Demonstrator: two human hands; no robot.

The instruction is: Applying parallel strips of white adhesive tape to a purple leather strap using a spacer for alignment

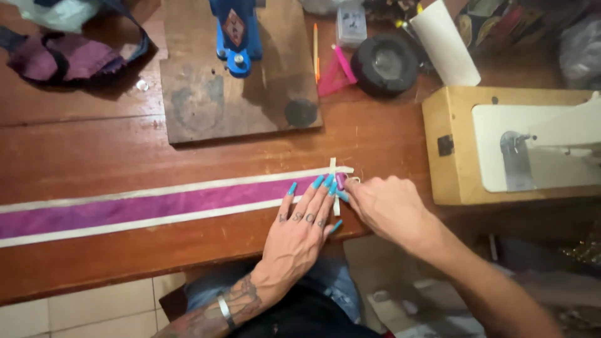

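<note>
Dark reddish wooden tabletop [94,144] fills the view, and I take the long purple fabric strip with pale tape along both edges [125,209] as my landmark. It runs from the left edge of the view rightward to its cut end near the middle of the table. Beyond the strip's far side lie a bundle of purple and black cloth [69,59], then a worn square wooden board [238,100] carrying a blue metal press tool [235,31]. Farther right beyond the strip sit a pink triangular ruler [335,72], a round black dish [384,64] and a white paper roll [444,44].

My left hand [300,231] lies flat on the strip's right end, fingers spread, long blue nails pointing away from me, pinning the cloth. A short crosswise piece of pale tape [333,181] lies across that end. Just right of it my right hand [388,206] is curled, fingertips pressed together on something small and purple at the strip's end; I cannot tell exactly what it is.

To do this well, I judge I should keep my left palm weighted so the strip stays straight, and work close to the pinned edge. Right of the strip's end stands a cream sewing machine in a tan wooden case [519,144].
</note>
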